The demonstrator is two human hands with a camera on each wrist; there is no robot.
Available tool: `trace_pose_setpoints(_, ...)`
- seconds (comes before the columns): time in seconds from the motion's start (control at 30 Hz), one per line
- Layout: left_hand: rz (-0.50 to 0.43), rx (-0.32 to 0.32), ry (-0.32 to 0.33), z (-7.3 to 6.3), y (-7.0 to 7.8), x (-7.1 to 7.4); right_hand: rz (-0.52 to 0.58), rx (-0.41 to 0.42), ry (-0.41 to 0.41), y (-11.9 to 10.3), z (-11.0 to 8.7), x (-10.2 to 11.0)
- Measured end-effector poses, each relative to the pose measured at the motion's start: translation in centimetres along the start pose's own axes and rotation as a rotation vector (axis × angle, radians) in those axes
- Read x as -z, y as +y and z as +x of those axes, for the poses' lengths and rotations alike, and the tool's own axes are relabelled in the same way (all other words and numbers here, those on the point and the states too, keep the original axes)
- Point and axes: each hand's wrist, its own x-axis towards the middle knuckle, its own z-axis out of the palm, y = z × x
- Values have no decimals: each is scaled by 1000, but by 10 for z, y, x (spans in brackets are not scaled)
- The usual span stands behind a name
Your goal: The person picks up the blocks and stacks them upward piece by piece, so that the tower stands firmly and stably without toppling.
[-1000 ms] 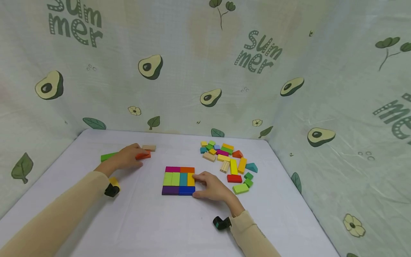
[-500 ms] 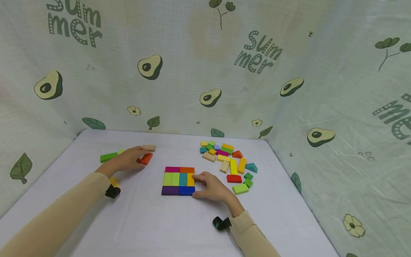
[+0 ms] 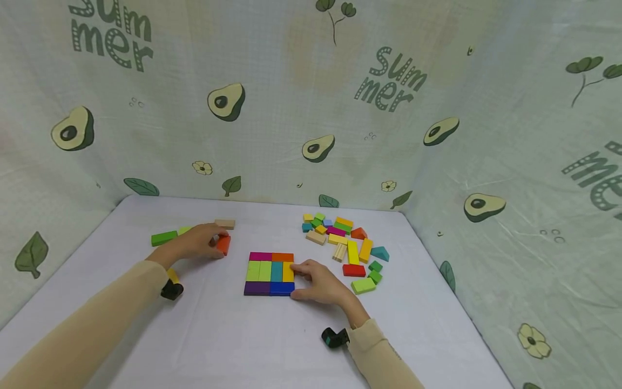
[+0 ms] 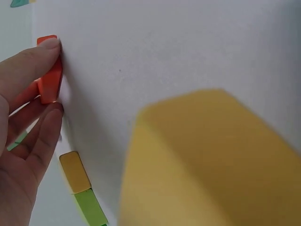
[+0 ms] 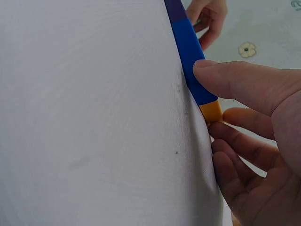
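Between thumb and fingertips my left hand (image 3: 194,241) pinches a red block (image 3: 223,245) at the left rear of the table. The left wrist view shows the thumb on the block's upper end, with the fingers behind it. A flat rectangle of coloured blocks (image 3: 264,271) lies mid-table, in magenta, orange, light green, teal, yellow, purple and blue. At its right side rests my right hand (image 3: 318,282). Its thumb lies on the blue block (image 5: 190,52) in the right wrist view, and its fingers sit by the yellow block (image 5: 211,111).
Several loose blocks (image 3: 353,253) are scattered at the right rear. Beyond my left hand are a tan block (image 3: 225,223) and a green block (image 3: 164,238). A yellow block (image 3: 173,275), partly hidden, stands by my left wrist. Patterned cloth (image 3: 272,119) hangs behind the table.
The red block in my left hand has turned from lying sideways to pointing more front to back, and my left hand has shifted slightly nearer. My right hand stays in place.
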Motion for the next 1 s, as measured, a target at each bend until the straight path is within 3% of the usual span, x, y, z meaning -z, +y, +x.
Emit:
trace_pose_setpoints(0.1, -27, 23, 1, -1, 0, -3, 4, -3, -1, 0, -1, 0)
trace_pose_setpoints(0.3, -67, -3, 20, -5, 8, -7, 11, 0, -2, 0, -1, 0)
trace_pose_setpoints(0.73, -78, -165, 27, -11, 76, -29, 11, 0, -3, 2, -3, 3)
trace_pose_setpoints(1.0, -51, -149, 56, -12, 90, -45, 11, 0, -8, 2, -2, 2)
